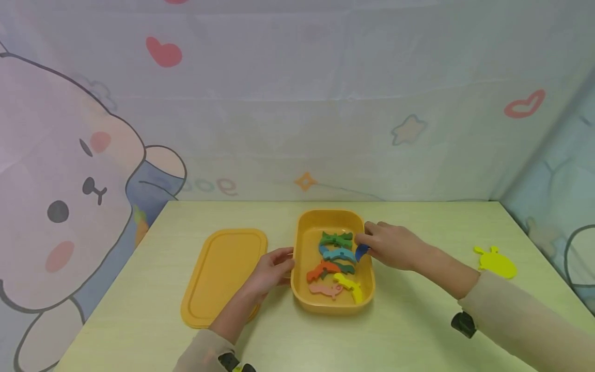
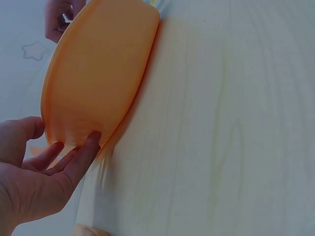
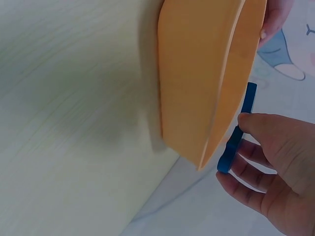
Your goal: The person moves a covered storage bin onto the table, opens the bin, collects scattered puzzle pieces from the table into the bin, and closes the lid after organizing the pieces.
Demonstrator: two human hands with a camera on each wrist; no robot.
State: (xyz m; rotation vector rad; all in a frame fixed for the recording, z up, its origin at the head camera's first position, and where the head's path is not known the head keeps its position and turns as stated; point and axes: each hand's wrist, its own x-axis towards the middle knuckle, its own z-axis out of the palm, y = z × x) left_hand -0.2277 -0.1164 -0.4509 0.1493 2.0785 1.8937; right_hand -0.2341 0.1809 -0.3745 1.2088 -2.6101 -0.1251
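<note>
An orange-yellow plastic box [image 1: 332,305] stands on the table with several colored animal-shaped pieces inside: green [image 1: 335,239], light blue [image 1: 339,254], orange [image 1: 322,269], yellow [image 1: 348,285] and pink [image 1: 325,290]. Over the box's right rim, my right hand [image 1: 395,245] pinches a dark blue piece [image 3: 229,155] between thumb and fingers; its full outline is partly hidden by the hand. My left hand [image 1: 271,271] touches the box's left side, its fingers [image 2: 88,155] against the outer wall and its thumb near the rim.
A flat orange-yellow lid [image 1: 223,274] lies left of the box, partly behind my left forearm. Toward the right end of the table [image 1: 418,330] lies a bright yellow animal-shaped piece [image 1: 497,263]. A printed cloth [image 1: 288,103] hangs behind the table.
</note>
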